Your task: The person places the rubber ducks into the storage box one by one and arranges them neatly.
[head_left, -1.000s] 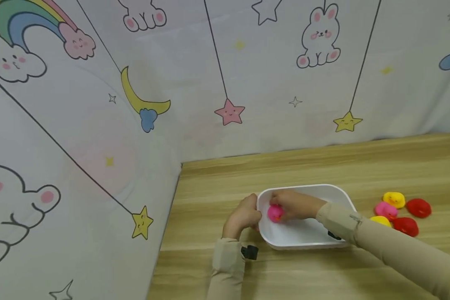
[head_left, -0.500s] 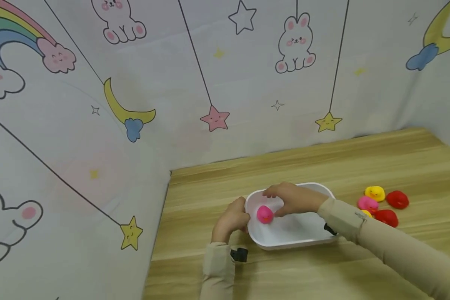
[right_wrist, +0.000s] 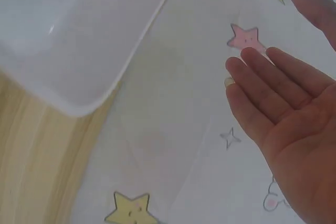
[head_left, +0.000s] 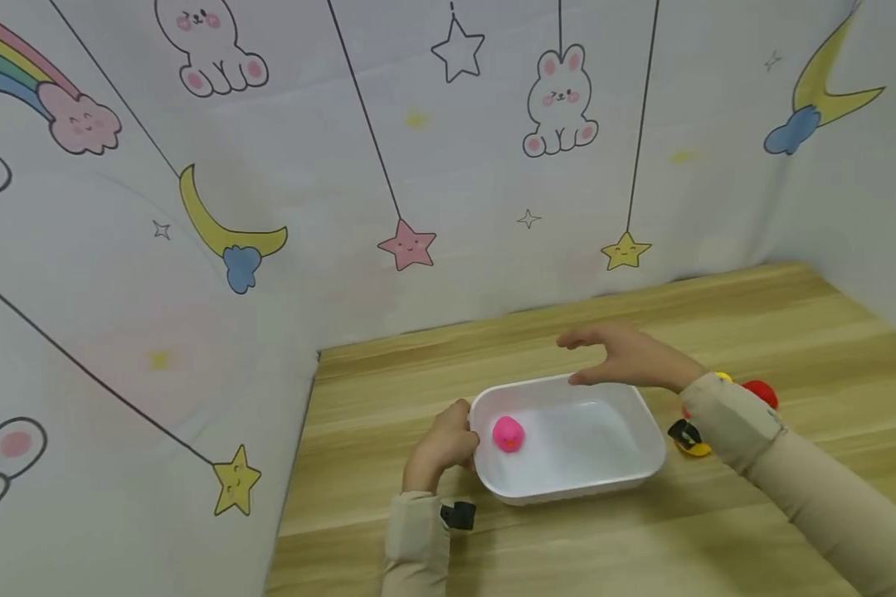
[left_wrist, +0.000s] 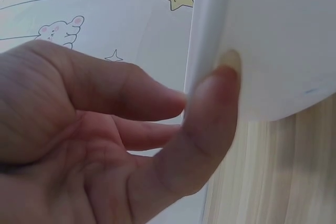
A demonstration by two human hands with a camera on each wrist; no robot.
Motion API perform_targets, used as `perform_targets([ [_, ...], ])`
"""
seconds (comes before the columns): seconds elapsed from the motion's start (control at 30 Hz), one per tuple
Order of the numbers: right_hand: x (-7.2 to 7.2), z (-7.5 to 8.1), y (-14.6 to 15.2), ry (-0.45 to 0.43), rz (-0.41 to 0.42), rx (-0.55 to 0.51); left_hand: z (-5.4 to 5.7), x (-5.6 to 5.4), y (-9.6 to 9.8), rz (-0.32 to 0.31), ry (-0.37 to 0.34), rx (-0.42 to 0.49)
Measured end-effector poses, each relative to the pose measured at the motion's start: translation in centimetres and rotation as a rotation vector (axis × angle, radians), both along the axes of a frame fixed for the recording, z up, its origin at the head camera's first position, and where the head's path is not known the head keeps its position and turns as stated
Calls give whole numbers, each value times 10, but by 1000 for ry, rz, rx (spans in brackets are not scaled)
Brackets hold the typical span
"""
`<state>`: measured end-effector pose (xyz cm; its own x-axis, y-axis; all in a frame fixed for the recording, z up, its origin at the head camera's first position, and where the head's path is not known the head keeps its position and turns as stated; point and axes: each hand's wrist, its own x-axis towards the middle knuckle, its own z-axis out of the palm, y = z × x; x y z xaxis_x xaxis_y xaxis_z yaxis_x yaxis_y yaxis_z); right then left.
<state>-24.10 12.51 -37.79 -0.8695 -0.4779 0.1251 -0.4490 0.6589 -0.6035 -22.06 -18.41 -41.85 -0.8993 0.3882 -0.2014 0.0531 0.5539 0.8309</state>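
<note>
Right hand (head_left: pixel 637 356) has withdrawn, thumb spread from fingers; left hand (head_left: pixel 439 445) pinches rounded-rectangular white plastic tub (head_left: pixel 586 444) holding pink, seemingly rubber duck (head_left: pixel 508 434).

Looking forward and down from the head, farthest off, taking in left hand (head_left: pixel 440 444), right hand (head_left: pixel 637 356), white tub (head_left: pixel 593 439), table (head_left: pixel 538 547) and backdrop (head_left: pixel 470 174). Peering from the left wrist, very near, turned sideways, across the left hand to the white tub's end. Facing the backdrop from the right wrist, also near, sideways, past the right hand and a tub corner. Sharing the pink star (head_left: pixel 406 246) between head and right wrist, the white tub throughout
</note>
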Motion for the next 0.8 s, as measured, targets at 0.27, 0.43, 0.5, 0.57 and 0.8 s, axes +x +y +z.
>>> perform_targets([
  [0.27, 20, 8, 87, -28, -215, -42, -1, -1, 0, 4, -1, -22],
  [0.43, 35, -10, 148, -58, -358, -85, 1, 1, 4, -6, -14, -23],
  [0.5, 40, -20, 167, -103, -405, -118, 1, 2, 3, -6, -11, -25],
  [0.57, 42, -30, 183, -160, -433, -142, 1, 2, 3, -3, -6, -25],
  [0.8, 53, -66, 218, -260, -468, -128, 1, 4, 4, -8, -14, -9],
])
